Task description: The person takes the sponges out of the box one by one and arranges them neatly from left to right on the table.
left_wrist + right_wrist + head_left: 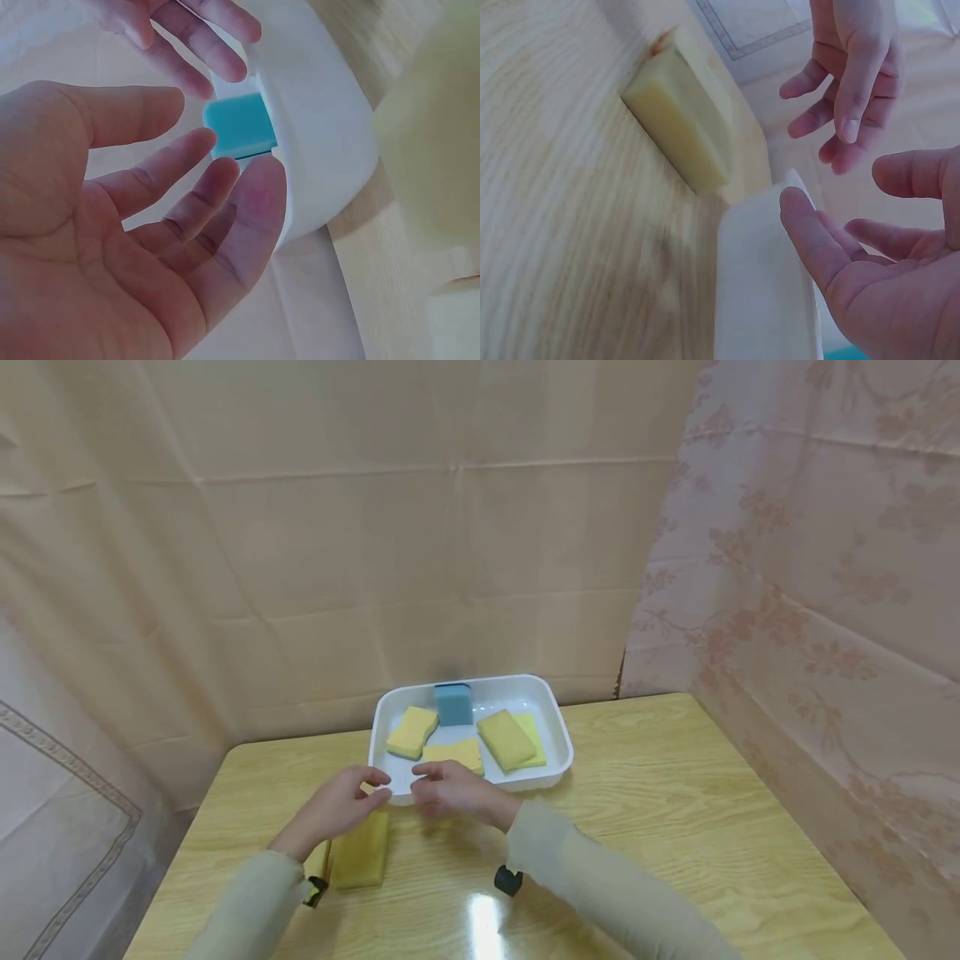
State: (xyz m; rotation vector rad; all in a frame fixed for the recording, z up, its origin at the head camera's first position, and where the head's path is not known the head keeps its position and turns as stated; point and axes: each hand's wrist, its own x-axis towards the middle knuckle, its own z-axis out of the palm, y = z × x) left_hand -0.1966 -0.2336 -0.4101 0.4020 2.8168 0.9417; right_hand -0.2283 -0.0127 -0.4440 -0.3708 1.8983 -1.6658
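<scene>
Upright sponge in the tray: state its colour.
Blue sponge, clearest in the head view.

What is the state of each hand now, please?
Left hand: open, holding nothing, near the white plastic tray.
Right hand: open, holding nothing.

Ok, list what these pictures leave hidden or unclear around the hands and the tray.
- Head view: the left hand covers part of the sponge on the table.
- Head view: the right hand hides the white tray's near rim; contact cannot be told.
- Left wrist view: only a corner of the blue sponge shows behind the tray wall.
- Right wrist view: the tray is cut off by the bottom edge.
</scene>
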